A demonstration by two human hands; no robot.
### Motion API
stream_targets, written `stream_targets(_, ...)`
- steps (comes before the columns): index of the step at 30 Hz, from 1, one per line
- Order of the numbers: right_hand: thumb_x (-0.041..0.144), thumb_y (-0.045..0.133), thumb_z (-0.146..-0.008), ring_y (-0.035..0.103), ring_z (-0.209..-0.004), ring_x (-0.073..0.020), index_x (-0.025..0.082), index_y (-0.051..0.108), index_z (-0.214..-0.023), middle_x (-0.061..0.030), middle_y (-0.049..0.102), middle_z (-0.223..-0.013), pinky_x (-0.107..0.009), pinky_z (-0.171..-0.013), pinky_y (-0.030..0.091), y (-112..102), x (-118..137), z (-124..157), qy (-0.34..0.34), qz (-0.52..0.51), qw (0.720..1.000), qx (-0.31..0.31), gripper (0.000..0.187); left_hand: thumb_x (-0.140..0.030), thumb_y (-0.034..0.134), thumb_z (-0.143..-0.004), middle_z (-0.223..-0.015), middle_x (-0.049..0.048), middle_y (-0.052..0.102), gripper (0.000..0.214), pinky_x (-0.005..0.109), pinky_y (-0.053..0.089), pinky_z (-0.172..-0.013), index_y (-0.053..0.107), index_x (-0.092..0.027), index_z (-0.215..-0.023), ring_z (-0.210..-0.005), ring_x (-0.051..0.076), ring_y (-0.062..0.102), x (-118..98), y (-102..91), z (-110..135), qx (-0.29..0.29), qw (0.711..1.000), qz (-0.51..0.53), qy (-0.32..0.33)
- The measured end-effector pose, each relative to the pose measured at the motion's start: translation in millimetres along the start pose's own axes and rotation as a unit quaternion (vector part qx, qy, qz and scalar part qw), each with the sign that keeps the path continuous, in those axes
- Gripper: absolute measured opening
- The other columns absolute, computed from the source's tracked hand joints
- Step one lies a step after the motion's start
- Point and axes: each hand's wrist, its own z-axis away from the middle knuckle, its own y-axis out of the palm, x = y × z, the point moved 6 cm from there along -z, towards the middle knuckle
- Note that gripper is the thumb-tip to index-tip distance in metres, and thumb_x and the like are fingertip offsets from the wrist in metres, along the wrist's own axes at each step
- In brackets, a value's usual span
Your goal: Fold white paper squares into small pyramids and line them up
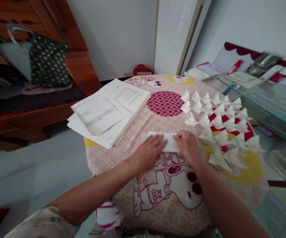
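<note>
A white sheet of paper, folded into a narrow strip, lies on the patterned tablecloth in front of me. Flat on its left part rests my left hand, fingers stretched out. My right hand is curled at the strip's right end, thumb and forefinger pinching the paper by its upper edge. Just right of that hand stand rows of small folded paper boats, several of them with pointed tips. To the left lies a thick stack of printed sheets, its top sheets askew.
The round table's pink cloth carries cartoon dogs and hangs over the edge. A glass-topped cabinet with booklets and a red marker borders the right side. At the left, a wooden bench holds a dark patterned bag.
</note>
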Motion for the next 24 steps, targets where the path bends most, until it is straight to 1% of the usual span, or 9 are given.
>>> stream_targets(5,0.026,0.054,-0.091,0.055,-0.065,-0.0177,0.019,0.066,-0.074,-0.0068,0.069,-0.074,-0.03,-0.062,0.031,0,2,1,0.002,0.018,1.0,0.003,0.022,-0.016,0.044,-0.094,-0.16,0.0145,0.034,0.058,0.047,0.024,-0.122,0.037,-0.017,-0.151,-0.149,0.027,0.031,1,0.2,0,-0.015,1.0,0.0,-0.001)
stream_targets(10,0.026,0.053,-0.094,0.059,-0.071,-0.0199,0.018,0.067,-0.079,-0.0093,0.072,-0.08,-0.03,-0.063,0.031,0,3,1,0.015,0.035,0.999,0.021,0.022,-0.016,0.044,-0.095,-0.16,0.0168,0.034,0.056,0.05,0.022,-0.122,0.038,-0.014,-0.151,-0.149,0.03,0.031,1,-1.4,0,-0.003,1.0,0.005,-0.007)
stream_targets(14,0.026,0.052,-0.095,0.061,-0.074,-0.0207,0.017,0.068,-0.084,-0.0105,0.073,-0.085,-0.031,-0.064,0.032,-1,6,3,0.017,0.046,0.998,0.025,0.022,-0.015,0.043,-0.095,-0.161,0.0161,0.034,0.057,0.049,0.023,-0.122,0.036,-0.014,-0.151,-0.15,0.028,0.03,1,-2.0,0,-0.014,1.0,0.001,-0.004)
stream_targets(19,0.027,0.052,-0.095,0.061,-0.073,-0.0206,0.018,0.068,-0.084,-0.0099,0.073,-0.083,-0.031,-0.064,0.033,-3,9,6,0.012,0.053,0.999,0.008,0.021,-0.016,0.043,-0.095,-0.16,0.017,0.034,0.056,0.05,0.023,-0.123,0.037,-0.013,-0.151,-0.149,0.029,0.031,2,-0.7,0,-0.011,1.0,-0.001,-0.009)
stream_targets(24,0.026,0.052,-0.095,0.061,-0.07,-0.0205,0.019,0.068,-0.083,-0.0099,0.073,-0.08,-0.031,-0.062,0.032,-4,11,6,0.021,0.061,0.998,0.01,0.022,-0.013,0.043,-0.093,-0.159,0.0182,0.036,0.057,0.05,0.023,-0.123,0.038,-0.011,-0.15,-0.149,0.029,0.031,1,-1.1,0,-0.019,1.0,0.01,-0.006)
